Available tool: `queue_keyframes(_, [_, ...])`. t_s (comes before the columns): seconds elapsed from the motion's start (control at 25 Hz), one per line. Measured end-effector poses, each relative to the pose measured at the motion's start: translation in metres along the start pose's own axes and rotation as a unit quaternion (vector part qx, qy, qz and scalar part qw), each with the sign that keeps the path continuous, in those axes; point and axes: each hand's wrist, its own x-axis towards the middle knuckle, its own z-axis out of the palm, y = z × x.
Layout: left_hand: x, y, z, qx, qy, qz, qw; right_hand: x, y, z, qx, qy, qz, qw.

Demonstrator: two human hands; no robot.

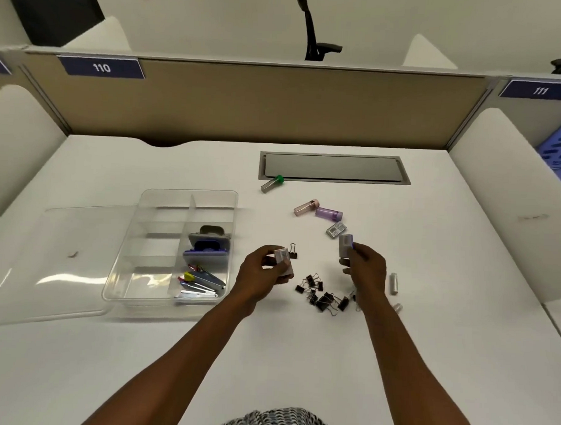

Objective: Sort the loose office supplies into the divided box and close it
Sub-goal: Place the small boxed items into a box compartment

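A clear divided box (137,280) stands left of centre with staplers and staple removers in its right-hand compartments. Its clear lid (48,261) lies flat to its left. My left hand (264,272) grips a small pale case (284,260) just right of the box. My right hand (364,266) holds another small case with a purple cap (345,244) upright. Several black binder clips (321,293) lie between and below my hands. Pink (306,207), purple (328,213) and green-capped (272,183) cases lie farther back, with a small grey case (336,229) beside them.
A grey cable hatch (334,168) is set into the white desk at the back. Two small white tubes (393,283) lie right of my right hand. A tan partition closes the desk's far side, with white dividers on both sides.
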Motion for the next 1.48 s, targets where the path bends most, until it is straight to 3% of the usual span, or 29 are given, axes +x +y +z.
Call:
queue_keyframes(0.08, [-0.003, 0.003, -0.011, 0.022, 0.023, 0.007, 0.999, -0.031, -0.01, 0.028, 0.112, -0.1, 0.066, 0.986])
queue_keyframes(0.24, [-0.008, 0.006, -0.039, 0.032, 0.085, 0.024, 0.996, -0.076, -0.022, 0.075, 0.148, -0.238, 0.105, 0.954])
queue_keyframes(0.44, [-0.008, 0.014, -0.084, -0.003, 0.129, 0.033, 0.991, -0.101, -0.03, 0.124, 0.126, -0.285, 0.065, 0.948])
queue_keyframes(0.72, [-0.003, 0.026, -0.138, -0.037, 0.089, 0.051, 0.994, -0.116, -0.039, 0.172, 0.033, -0.326, -0.012, 0.945])
queue_keyframes(0.92, [0.01, 0.028, -0.153, -0.04, 0.048, 0.041, 0.997, -0.112, -0.043, 0.182, -0.044, -0.276, -0.078, 0.957])
queue_keyframes(1.0, [0.018, 0.026, -0.153, -0.052, 0.038, 0.025, 0.998, -0.083, -0.043, 0.17, -0.074, -0.165, -0.096, 0.979])
queue_keyframes(1.08, [0.025, 0.025, -0.151, -0.082, 0.026, 0.003, 0.996, -0.046, -0.042, 0.146, -0.129, -0.004, -0.118, 0.985])
queue_keyframes(1.16, [0.027, 0.026, -0.148, -0.127, 0.012, -0.025, 0.991, -0.009, -0.034, 0.112, -0.233, 0.122, -0.131, 0.956])
queue_keyframes(1.2, [0.027, 0.026, -0.147, -0.144, 0.007, -0.035, 0.989, 0.008, -0.028, 0.094, -0.289, 0.144, -0.119, 0.939])
queue_keyframes(1.36, [0.033, 0.025, -0.148, -0.179, -0.01, -0.053, 0.982, 0.043, -0.003, 0.051, -0.484, 0.051, -0.045, 0.872])
queue_keyframes(1.48, [0.038, 0.025, -0.145, -0.208, -0.014, -0.08, 0.975, 0.042, -0.002, 0.05, -0.461, 0.071, -0.073, 0.882])
